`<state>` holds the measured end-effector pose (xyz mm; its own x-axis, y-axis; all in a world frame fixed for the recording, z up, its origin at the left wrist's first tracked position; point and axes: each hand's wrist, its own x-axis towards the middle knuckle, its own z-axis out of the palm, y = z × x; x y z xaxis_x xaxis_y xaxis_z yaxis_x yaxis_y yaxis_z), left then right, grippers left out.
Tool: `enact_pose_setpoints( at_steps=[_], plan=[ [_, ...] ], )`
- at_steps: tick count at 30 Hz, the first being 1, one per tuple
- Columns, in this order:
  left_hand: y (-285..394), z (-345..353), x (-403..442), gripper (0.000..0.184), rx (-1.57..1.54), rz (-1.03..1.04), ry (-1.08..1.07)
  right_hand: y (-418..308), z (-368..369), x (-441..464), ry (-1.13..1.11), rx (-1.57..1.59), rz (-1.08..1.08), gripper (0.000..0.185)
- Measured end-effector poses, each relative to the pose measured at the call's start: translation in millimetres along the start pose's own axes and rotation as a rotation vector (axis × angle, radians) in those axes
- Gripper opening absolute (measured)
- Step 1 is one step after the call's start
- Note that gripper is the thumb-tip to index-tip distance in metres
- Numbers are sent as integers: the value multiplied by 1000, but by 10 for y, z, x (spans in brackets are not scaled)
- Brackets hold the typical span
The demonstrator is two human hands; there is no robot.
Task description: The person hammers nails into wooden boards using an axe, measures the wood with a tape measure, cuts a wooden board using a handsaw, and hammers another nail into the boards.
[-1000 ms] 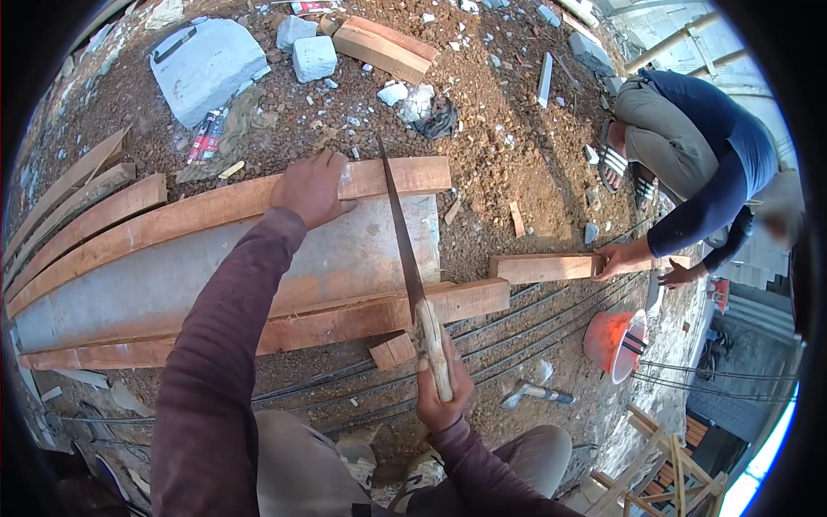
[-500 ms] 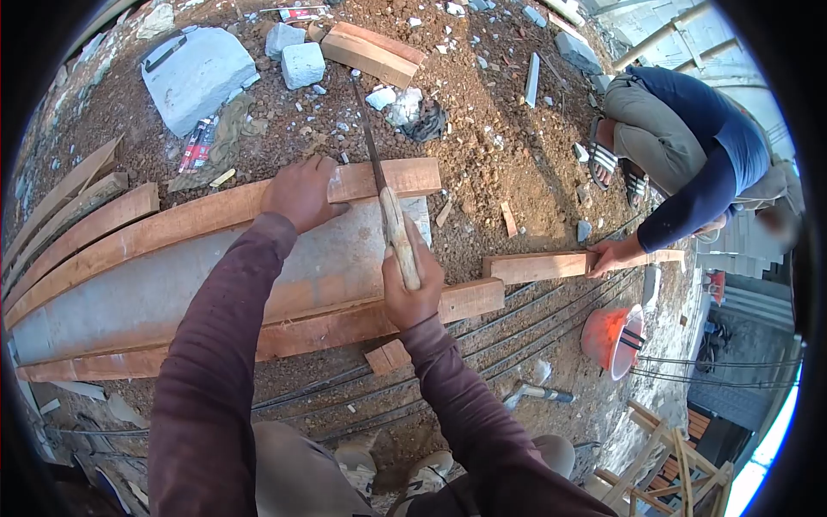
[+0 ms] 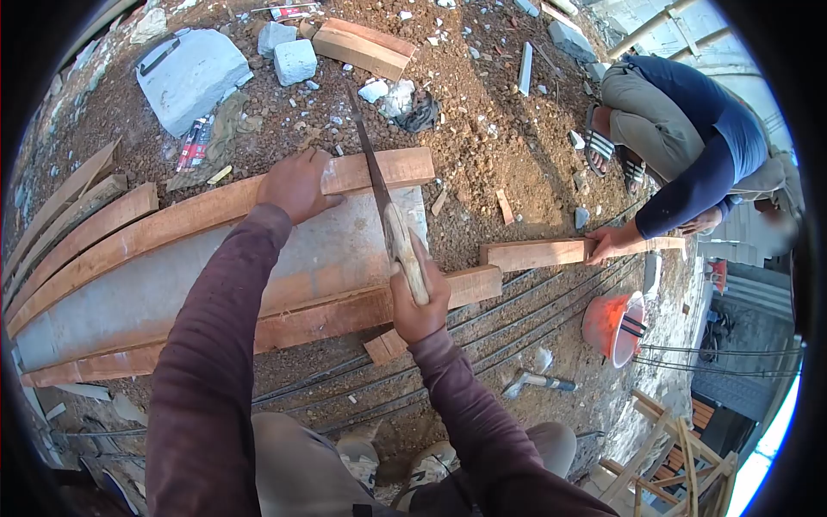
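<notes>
My right hand [image 3: 420, 297] is wrapped round the pale wooden handle of a handsaw [image 3: 372, 162]. The dark, narrow blade lies across the far wooden beam [image 3: 392, 169], close to its right end. Left of the blade, my left hand [image 3: 297, 186] grips the same beam from above, thumb on the near side. A second wooden beam [image 3: 323, 322] runs nearer to me, below my right hand. Between the two beams lies a flat grey panel [image 3: 207, 265]. Whether the blade has cut into the wood cannot be made out.
A crouching co-worker holds another beam [image 3: 534, 254] on the right. Thin steel bars [image 3: 508, 340], a hammer [image 3: 541, 381] and an orange bucket [image 3: 600, 327] lie nearer. Concrete blocks [image 3: 194, 79] and short timber [image 3: 362, 47] rest on the stony soil beyond.
My right hand has drawn the saw back toward me and slightly right. My left hand stays on the beam. The whole view has shifted a little.
</notes>
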<state>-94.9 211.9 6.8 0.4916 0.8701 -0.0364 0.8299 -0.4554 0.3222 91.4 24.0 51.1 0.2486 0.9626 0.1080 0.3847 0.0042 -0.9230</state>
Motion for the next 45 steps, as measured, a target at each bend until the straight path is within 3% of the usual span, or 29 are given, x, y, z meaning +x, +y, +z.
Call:
enact_pose_setpoints(
  at_steps=[2, 5, 7, 9, 12, 15, 19, 23, 26, 28, 30, 32, 35, 36, 39, 41, 45],
  plan=[
    [-31, -59, -2, 60, 17, -12, -28, -211, -274, -607, 22, -17, 28, 46],
    [-48, 0, 12, 69, -14, -17, -13, -303, -299, -577, -10, -26, 82, 45],
    [-64, -52, 57, 70, -13, -22, -26, -91, 124, 428, -72, 61, 125, 45],
    [-41, -81, 10, 70, -31, -26, -61, -113, 187, 589, -90, 110, 147, 45],
    [-49, -78, 5, 69, -27, -12, -41, -277, -261, -445, -15, 7, 49, 45],
    [-56, -8, 14, 69, -6, -19, 2, -407, -311, -573, -10, -58, 59, 44],
    [-81, -72, 13, 68, -28, -21, -16, -100, 350, 835, -50, 34, 90, 40],
    [-47, -49, 21, 68, -32, -16, -38, -230, -250, -335, -48, -16, -1, 46],
    [-55, 21, -34, 67, -23, -26, -17, -569, -415, -685, -52, 21, 105, 47],
    [-40, -18, 11, 66, -36, -44, -12, -36, -42, -81, 4, 4, 36, 45],
    [-58, -87, 59, 66, -39, -29, -3, -54, 320, 890, -117, 25, 115, 44],
    [-47, -46, 7, 66, -37, -13, -14, 57, 236, 510, -71, 77, 117, 45],
    [-42, -55, 7, 66, -15, -27, -22, -209, -306, -489, -51, -79, 7, 49],
    [-106, -77, 34, 67, 0, -34, 4, -301, -408, -658, -51, -4, 63, 49],
    [-33, -1, 27, 67, -16, -9, 10, -4, -103, -276, -53, -38, 58, 50],
    [-68, -24, 11, 67, -36, -6, -6, 100, 314, 613, -37, 58, 39, 50],
    [-83, -28, 37, 67, -15, 1, 20, 75, 59, 134, 21, -59, -147, 50]
  ],
)
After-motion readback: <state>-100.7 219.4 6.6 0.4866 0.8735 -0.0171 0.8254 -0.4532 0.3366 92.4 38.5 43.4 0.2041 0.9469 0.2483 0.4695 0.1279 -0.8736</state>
